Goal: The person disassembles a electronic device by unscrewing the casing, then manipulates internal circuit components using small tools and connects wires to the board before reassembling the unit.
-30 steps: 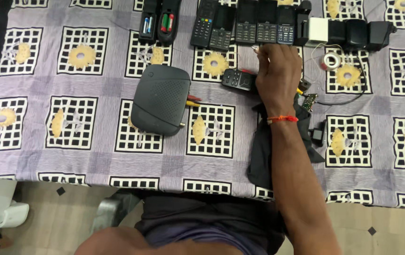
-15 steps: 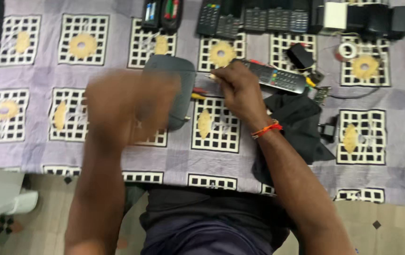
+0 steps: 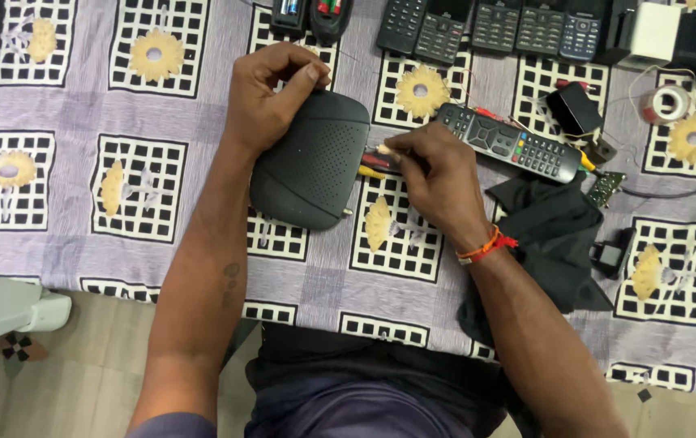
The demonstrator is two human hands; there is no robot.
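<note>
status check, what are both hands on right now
Left hand gripping the top edge of the dark grey box. Right hand pinching a small tool beside the box. Remote control lies just past the right hand.

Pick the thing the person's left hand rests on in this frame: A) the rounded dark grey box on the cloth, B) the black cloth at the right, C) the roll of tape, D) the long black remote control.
A: the left hand lies over the top edge of the rounded dark grey box, while the right hand pinches a small tool beside it; the remote control lies apart.
</note>
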